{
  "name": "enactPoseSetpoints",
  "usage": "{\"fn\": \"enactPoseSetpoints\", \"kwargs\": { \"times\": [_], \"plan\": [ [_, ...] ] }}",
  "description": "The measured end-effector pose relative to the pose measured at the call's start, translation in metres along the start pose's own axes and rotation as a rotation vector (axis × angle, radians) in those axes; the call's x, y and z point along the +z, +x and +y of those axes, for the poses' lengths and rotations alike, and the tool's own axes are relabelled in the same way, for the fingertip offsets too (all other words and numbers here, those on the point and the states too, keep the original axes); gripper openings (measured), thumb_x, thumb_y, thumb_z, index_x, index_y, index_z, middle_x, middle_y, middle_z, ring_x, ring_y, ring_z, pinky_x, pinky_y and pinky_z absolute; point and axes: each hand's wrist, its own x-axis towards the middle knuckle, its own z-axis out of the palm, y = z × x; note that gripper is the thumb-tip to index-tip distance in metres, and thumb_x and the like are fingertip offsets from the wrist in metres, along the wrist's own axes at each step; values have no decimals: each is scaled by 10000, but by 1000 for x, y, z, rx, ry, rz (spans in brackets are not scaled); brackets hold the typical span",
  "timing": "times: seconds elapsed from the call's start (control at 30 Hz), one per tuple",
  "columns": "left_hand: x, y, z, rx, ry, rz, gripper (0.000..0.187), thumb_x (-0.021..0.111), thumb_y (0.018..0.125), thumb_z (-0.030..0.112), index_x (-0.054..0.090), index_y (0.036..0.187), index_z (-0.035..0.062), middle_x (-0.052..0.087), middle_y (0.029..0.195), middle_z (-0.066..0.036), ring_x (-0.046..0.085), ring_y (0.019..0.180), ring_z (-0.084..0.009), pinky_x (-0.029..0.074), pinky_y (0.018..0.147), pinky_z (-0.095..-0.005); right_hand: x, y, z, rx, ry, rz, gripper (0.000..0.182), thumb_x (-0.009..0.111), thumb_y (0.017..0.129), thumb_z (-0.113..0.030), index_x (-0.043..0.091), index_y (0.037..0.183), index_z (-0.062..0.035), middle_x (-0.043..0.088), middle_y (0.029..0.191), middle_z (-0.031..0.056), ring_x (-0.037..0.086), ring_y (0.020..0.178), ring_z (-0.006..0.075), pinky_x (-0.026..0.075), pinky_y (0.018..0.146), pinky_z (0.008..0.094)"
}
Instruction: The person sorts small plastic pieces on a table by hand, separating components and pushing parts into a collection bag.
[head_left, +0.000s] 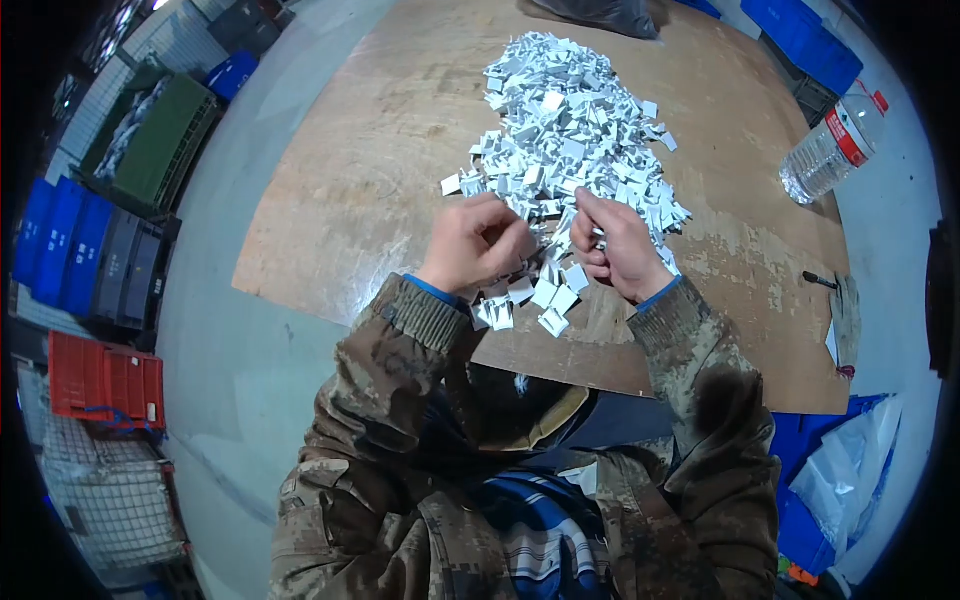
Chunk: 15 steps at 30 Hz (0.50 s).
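Sleeves: camouflage, both reaching over the near table edge toward the heap of white pieces; the forearms seem angled so that the hands come close together at its near end.
Hollow: on the near side of the heap, below the table edge, dark with a yellowish rim; bag or box, I can't make out.
Loose pieces: small, flat and white, strewn at the heap's near end between the wrists, presumably there to be within easy reach.
Left hand: over the heap's near left edge, fingers curled well in, thumb and forefinger rounded into a ring; whether anything is pinched there is hidden.
Right hand: over the heap's near right edge, fingers folded tight, thumb laid along the forefinger; a sliver of white shows among them, most likely a white piece gripped, the thumb perhaps steadying it.
Marker: right of the heap, by the table's edge.
Bottle: clear, red-labelled, right of the heap and well apart, likely to keep it out of the way.
Tabletop: worn brown board under the heap.
Crates: red and blue, off the table, left of the heap.
Dark bag: beyond the heap's far end.
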Motion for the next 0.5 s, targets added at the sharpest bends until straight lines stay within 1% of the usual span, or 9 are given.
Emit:
{"fn": "enactPoseSetpoints", "kwargs": {
  "times": [0.13,0.17,0.3,0.33,0.47,0.5],
  "plan": [
    [1,1,-11,-72,110,211,167,760,860,67,683,728,0,569,622,-36,476,552,-138,386,507,-288,3,3,9,-474,-964,86,228,698,953,-261,741,876,-51,613,653,15,531,579,132,451,561,279],
    [0,1,-12,-81,111,225,167,760,860,67,683,728,0,569,622,-36,476,552,-138,386,507,-288,7,2,11,-469,-972,71,228,698,953,-261,741,876,-51,613,653,15,531,579,132,451,561,279],
    [0,-1,-8,-197,201,235,241,749,879,64,654,667,1,535,537,-20,435,492,-133,354,467,-290,25,-8,19,-781,-1543,-33,185,742,893,-212,768,867,-31,706,711,52,589,612,183,505,642,320],
    [0,-1,-8,-205,199,245,241,749,879,64,654,667,1,535,537,-20,435,492,-133,354,467,-290,26,-8,18,-779,-1549,-46,185,742,893,-212,768,867,-31,706,711,52,589,612,183,505,642,320],
    [-4,-1,-8,-62,17,421,276,746,895,70,647,645,10,527,503,-9,390,455,-124,322,439,-282,28,-9,18,-584,-1495,9,156,724,874,-173,775,899,-27,760,814,76,614,632,194,502,607,321],
    [-4,-2,-9,-62,18,422,276,746,895,70,647,645,10,527,503,-9,390,455,-124,322,439,-282,29,-10,18,-586,-1494,8,156,724,874,-173,775,899,-27,760,814,76,614,632,194,502,607,321]
  ]
}}
